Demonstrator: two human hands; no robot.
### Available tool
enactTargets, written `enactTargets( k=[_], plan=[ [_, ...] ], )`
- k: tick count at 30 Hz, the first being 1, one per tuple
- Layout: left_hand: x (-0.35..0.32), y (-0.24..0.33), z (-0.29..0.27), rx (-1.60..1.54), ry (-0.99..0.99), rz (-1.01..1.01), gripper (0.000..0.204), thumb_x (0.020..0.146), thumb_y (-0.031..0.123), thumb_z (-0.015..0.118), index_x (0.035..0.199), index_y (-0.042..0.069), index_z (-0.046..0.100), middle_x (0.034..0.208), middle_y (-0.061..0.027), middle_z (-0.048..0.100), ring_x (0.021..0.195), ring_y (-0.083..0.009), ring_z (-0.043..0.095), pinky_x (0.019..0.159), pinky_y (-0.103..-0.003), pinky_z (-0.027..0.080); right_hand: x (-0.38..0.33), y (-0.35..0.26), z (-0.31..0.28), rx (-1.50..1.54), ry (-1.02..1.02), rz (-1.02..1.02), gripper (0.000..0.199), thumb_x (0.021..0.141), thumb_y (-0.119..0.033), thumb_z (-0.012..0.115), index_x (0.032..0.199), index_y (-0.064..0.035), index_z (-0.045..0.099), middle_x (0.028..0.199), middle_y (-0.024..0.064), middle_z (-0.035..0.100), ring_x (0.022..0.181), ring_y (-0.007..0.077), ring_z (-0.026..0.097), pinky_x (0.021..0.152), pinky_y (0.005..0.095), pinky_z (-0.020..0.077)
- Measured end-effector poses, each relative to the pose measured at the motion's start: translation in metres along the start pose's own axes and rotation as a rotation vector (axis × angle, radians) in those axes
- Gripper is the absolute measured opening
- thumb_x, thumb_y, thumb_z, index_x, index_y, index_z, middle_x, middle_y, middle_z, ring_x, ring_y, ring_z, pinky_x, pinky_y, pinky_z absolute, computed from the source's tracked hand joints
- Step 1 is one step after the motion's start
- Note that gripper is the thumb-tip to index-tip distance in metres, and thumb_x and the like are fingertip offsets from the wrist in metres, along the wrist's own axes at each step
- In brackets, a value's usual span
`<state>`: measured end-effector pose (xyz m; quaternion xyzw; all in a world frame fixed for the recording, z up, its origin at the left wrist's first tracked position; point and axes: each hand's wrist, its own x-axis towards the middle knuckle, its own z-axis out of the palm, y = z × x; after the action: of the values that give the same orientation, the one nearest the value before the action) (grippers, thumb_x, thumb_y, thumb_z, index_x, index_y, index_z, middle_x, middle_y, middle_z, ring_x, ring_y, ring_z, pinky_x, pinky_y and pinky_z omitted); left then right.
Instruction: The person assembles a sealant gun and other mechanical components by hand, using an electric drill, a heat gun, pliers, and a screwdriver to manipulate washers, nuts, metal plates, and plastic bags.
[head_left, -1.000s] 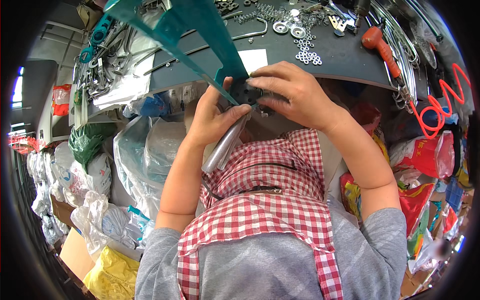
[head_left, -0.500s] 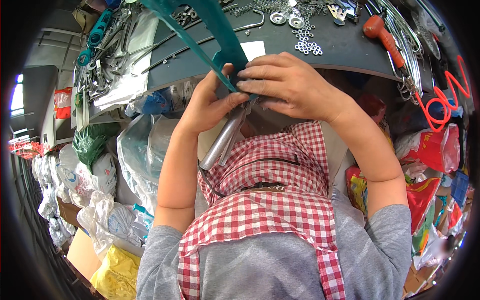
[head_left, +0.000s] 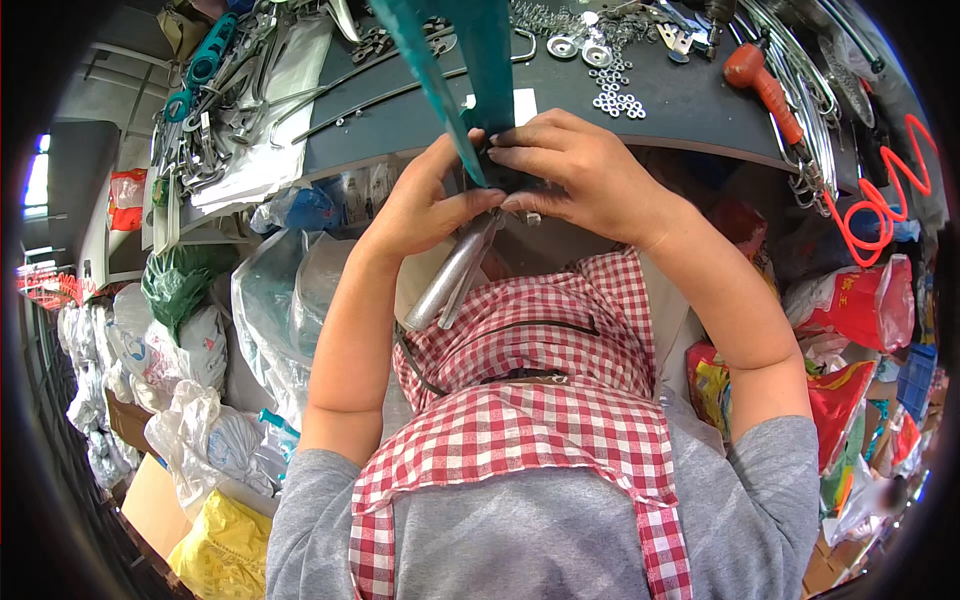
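Both my hands grip the lower end of a long teal metal frame piece (head_left: 490, 75), a channel with two side walls that stands up in front of the bench. My left hand (head_left: 425, 205) pinches its left wall, the thumb at the bottom end. Curled round the right side is my right hand (head_left: 580, 170), its thumb and fingertips meeting the frame's end near the left thumb. Just below the thumbs a silver metal tube (head_left: 445, 285) slants down toward my checked apron. A small bolt-like end (head_left: 533, 218) shows under my right thumb. My fingers partly hide the joint.
On the dark workbench (head_left: 400, 125) lie bent metal rods, nuts (head_left: 618, 103), springs and two round metal discs (head_left: 580, 48). An orange power driver (head_left: 765, 90) with a coiled red hose (head_left: 880, 215) is at the right. Teal-handled parts (head_left: 210, 50) lie left. Plastic bags surround me below.
The teal frame has swung from leaning left to more upright, its top moving right. My right thumb has come round to the front of its lower end. Both hands keep hold.
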<state>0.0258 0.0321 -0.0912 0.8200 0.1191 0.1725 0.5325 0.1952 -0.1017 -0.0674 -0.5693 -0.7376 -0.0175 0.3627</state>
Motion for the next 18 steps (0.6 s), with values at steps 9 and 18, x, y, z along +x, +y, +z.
enactTargets(
  k=[9,18],
  plan=[
    [-0.001,-0.006,-0.003,0.014,-0.009,-0.039,0.065,0.069,0.013,0.075,0.123,-0.002,0.044,0.118,-0.0165,0.051,0.112,-0.0223,0.047,0.095,-0.032,0.035,0.021,-0.006,-0.021,-0.293,-0.392,-0.187,0.029,0.07,-0.008,0.059,0.098,-0.0025,0.061,0.09,0.006,0.059,0.084,0.0211,0.058,0.071,0.0301,0.0505],
    [0.003,0.002,-0.006,-0.117,-0.037,-0.191,0.065,0.069,0.014,0.076,0.123,-0.003,0.044,0.115,-0.0162,0.053,0.11,-0.0212,0.047,0.095,-0.031,0.034,0.023,0.019,-0.022,-0.368,-0.224,-0.572,0.018,0.067,-0.011,0.057,0.083,-0.0049,0.062,0.075,0.0023,0.054,0.073,0.017,0.058,0.064,0.0294,0.0509]
  ],
)
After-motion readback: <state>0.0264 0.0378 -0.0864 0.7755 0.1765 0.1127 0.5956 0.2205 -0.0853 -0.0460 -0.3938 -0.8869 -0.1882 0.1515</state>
